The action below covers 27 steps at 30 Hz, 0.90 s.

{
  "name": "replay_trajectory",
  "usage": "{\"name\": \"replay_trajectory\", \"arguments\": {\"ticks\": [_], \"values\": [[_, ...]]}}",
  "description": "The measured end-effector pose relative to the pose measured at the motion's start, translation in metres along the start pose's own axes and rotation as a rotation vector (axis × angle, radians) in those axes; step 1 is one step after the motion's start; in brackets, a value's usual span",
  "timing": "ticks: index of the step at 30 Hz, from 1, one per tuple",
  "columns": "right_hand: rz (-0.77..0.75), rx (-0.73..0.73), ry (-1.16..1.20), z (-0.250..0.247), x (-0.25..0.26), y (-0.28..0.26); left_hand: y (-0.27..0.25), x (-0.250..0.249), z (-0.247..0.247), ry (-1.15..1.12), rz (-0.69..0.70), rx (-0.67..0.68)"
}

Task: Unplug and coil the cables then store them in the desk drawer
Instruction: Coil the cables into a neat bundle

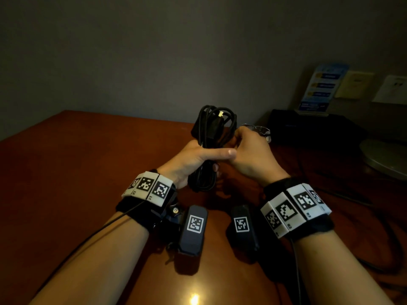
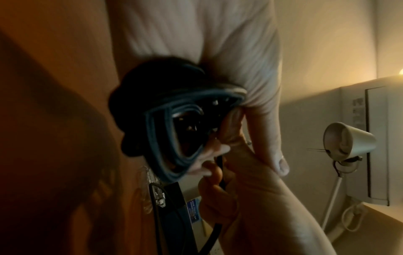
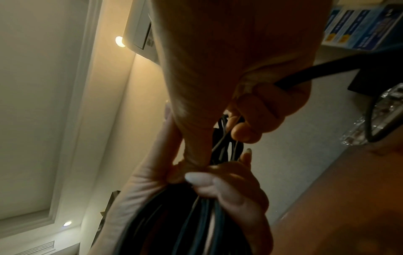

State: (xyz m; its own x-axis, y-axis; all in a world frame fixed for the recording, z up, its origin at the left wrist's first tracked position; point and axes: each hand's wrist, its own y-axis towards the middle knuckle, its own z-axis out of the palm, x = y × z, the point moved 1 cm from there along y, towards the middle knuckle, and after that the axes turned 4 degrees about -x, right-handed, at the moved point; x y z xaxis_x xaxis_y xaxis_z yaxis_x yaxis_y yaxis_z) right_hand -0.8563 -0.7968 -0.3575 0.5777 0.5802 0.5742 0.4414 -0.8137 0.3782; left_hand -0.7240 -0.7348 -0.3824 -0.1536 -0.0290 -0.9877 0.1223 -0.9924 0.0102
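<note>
A black coiled cable bundle [image 1: 211, 137] stands upright above the reddish wooden desk [image 1: 77, 172]. My left hand [image 1: 193, 159] grips its middle, thumb stretched across the strands. My right hand [image 1: 248, 150] is curled against the bundle's right side, pinching a loose strand. A gold-tipped plug [image 1: 221, 114] shows at the top of the coil. In the left wrist view the coil [image 2: 172, 138] loops round my fingers. In the right wrist view my right hand [image 3: 250, 120] pinches thin strands, and a thick black cable [image 3: 327, 70] runs from it to the right.
A clear crinkled plastic wrapper [image 1: 262, 130] lies behind my right hand. A black box [image 1: 308, 126] with a blue leaflet stand [image 1: 321, 89] sits at the back right, by a lamp base [image 1: 387, 157]. Another dark cable [image 1: 352, 201] trails over the desk on the right.
</note>
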Motion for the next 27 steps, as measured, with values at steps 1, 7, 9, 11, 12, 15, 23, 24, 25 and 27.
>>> {"name": "replay_trajectory", "arguments": {"ticks": [1, 7, 9, 11, 12, 15, 23, 24, 25, 27], "values": [[-0.009, 0.019, 0.0, 0.0, -0.002, 0.0, 0.0, 0.0, -0.001, -0.001, -0.036, 0.04], [0.043, 0.083, 0.134, 0.005, -0.011, 0.0, 0.004, 0.011, -0.007, 0.06, -0.205, -0.026], [0.081, 0.105, 0.189, 0.005, -0.018, 0.002, 0.006, 0.013, -0.009, 0.04, -0.213, -0.134], [0.103, 0.108, 0.181, 0.002, -0.023, 0.003, 0.008, 0.013, -0.014, 0.019, -0.237, -0.238], [0.102, 0.109, 0.174, 0.001, -0.023, 0.003, 0.009, 0.013, -0.016, 0.01, -0.245, -0.275], [0.099, 0.085, 0.118, -0.001, -0.022, 0.002, 0.01, 0.014, -0.021, -0.013, -0.252, -0.338], [0.095, -0.088, 0.235, -0.007, -0.017, 0.005, 0.01, 0.015, -0.014, 0.11, -0.263, -0.287], [0.045, -0.099, 0.246, -0.007, -0.015, 0.005, 0.009, 0.015, -0.013, 0.145, -0.277, -0.252], [0.0, -0.105, 0.256, -0.007, -0.012, 0.005, 0.009, 0.015, -0.012, 0.18, -0.297, -0.218], [-0.044, -0.124, 0.283, -0.007, -0.011, 0.004, 0.007, 0.013, -0.009, 0.255, -0.337, -0.144]]}}
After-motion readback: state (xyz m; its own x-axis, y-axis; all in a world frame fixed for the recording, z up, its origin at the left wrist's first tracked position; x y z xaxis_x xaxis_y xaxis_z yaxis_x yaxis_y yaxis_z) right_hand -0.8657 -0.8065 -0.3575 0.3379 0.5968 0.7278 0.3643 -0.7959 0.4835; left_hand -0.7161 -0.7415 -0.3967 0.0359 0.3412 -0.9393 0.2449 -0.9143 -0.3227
